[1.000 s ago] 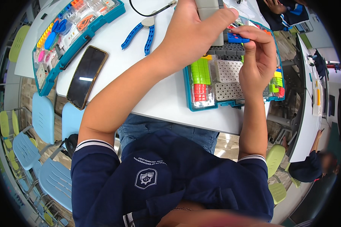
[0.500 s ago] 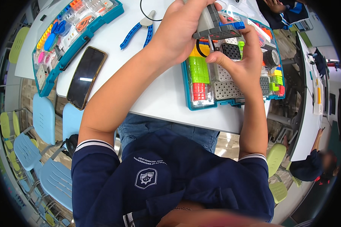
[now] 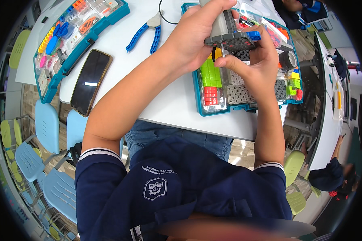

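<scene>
A grey assembly of building parts, with a dark grey perforated plate point(image 3: 231, 41) and a light grey block point(image 3: 219, 25), is raised over the far side of the table. My left hand point(image 3: 189, 46) is wrapped round the block. Just below the plate, my right hand point(image 3: 258, 72) has its thumb against a thin light rod point(image 3: 223, 50) that points down from it. The right fingers curl behind a blue connector point(image 3: 254, 35) at the plate's right end; their tips are hidden. Beneath both hands lies an open teal case point(image 3: 199, 94) of sorted green, red, grey and yellow parts.
Blue-handled pliers point(image 3: 153, 23) and a dark phone point(image 3: 91, 82) lie on the white table point(image 3: 169, 100). Another teal parts case point(image 3: 77, 54) stands at the far left. Blue chairs point(image 3: 47, 126) are on the left. A person point(image 3: 301, 14) sits at the far right.
The assembly has tipped slightly, and its plate has come a little lower. My right thumb has shifted slightly left onto the rod. Both hands keep their hold.
</scene>
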`<state>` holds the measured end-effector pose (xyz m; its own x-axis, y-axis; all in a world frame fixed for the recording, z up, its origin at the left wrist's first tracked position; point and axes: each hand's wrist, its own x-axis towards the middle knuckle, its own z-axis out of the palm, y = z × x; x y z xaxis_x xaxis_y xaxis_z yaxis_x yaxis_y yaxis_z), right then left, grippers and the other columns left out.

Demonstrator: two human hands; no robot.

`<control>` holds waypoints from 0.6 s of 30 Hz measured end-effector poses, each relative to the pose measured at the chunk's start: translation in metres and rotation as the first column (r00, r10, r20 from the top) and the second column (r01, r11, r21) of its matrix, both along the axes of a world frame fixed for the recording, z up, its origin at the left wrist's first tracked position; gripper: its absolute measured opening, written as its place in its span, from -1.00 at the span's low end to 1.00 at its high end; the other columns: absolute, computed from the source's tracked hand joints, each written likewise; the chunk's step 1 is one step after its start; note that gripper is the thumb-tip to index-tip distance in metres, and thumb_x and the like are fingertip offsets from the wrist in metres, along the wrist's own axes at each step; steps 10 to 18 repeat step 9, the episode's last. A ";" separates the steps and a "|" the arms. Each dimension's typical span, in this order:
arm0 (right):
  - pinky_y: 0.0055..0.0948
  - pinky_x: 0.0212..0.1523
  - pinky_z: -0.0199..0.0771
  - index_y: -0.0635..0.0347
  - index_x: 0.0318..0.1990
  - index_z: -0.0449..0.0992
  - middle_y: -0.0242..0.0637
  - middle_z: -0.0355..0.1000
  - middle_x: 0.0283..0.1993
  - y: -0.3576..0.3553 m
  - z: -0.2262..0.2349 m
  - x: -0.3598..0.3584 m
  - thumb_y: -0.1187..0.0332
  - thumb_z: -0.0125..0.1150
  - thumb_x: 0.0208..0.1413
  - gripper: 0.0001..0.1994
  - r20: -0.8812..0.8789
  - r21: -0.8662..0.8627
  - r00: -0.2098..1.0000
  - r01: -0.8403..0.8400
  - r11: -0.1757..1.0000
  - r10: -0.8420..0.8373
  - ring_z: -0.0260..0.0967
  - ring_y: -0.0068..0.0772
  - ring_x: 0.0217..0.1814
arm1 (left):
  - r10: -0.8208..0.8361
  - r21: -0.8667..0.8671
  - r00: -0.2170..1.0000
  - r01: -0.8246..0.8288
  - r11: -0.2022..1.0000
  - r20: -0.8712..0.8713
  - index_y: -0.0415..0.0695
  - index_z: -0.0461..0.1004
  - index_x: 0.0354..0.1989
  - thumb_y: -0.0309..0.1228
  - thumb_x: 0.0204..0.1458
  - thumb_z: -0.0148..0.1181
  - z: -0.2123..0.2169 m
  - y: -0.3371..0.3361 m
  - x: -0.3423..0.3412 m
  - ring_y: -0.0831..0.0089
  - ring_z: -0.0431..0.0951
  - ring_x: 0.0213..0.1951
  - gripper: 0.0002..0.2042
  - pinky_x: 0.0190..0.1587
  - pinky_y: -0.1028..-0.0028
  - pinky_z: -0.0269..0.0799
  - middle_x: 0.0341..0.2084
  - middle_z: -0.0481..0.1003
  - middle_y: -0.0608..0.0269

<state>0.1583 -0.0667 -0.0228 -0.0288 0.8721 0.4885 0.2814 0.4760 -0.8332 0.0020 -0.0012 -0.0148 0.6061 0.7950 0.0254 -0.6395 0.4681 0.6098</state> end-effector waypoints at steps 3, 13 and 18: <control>-0.43 0.05 0.50 0.30 0.05 0.39 -0.24 0.55 -0.08 -0.005 0.005 0.005 0.59 0.67 -0.22 -0.35 0.068 -0.071 0.997 -0.037 0.997 0.042 0.52 -0.46 0.00 | -0.017 -0.005 1.000 0.017 1.000 0.020 -0.15 0.47 -0.13 -0.23 0.33 0.11 -0.001 0.001 0.000 0.51 0.62 -0.31 -0.78 -0.22 0.47 0.62 -0.32 0.57 0.26; -0.42 0.03 0.51 0.29 0.03 0.39 -0.22 0.55 -0.07 -0.007 0.005 0.003 0.60 0.67 -0.23 -0.36 0.052 -0.043 0.997 -0.050 0.998 0.053 0.52 -0.45 -0.01 | -0.045 0.021 0.999 0.045 0.999 0.012 -0.21 0.46 0.00 -0.24 0.33 0.09 0.004 -0.002 -0.001 0.48 0.66 -0.24 -0.72 -0.16 0.49 0.63 -0.22 0.61 0.19; -0.42 0.03 0.51 0.29 0.03 0.39 -0.22 0.55 -0.07 -0.007 0.005 0.003 0.60 0.67 -0.23 -0.36 0.052 -0.043 0.997 -0.050 0.998 0.053 0.52 -0.45 -0.01 | -0.045 0.021 0.999 0.045 0.999 0.012 -0.21 0.46 0.00 -0.24 0.33 0.09 0.004 -0.002 -0.001 0.48 0.66 -0.24 -0.72 -0.16 0.49 0.63 -0.22 0.61 0.19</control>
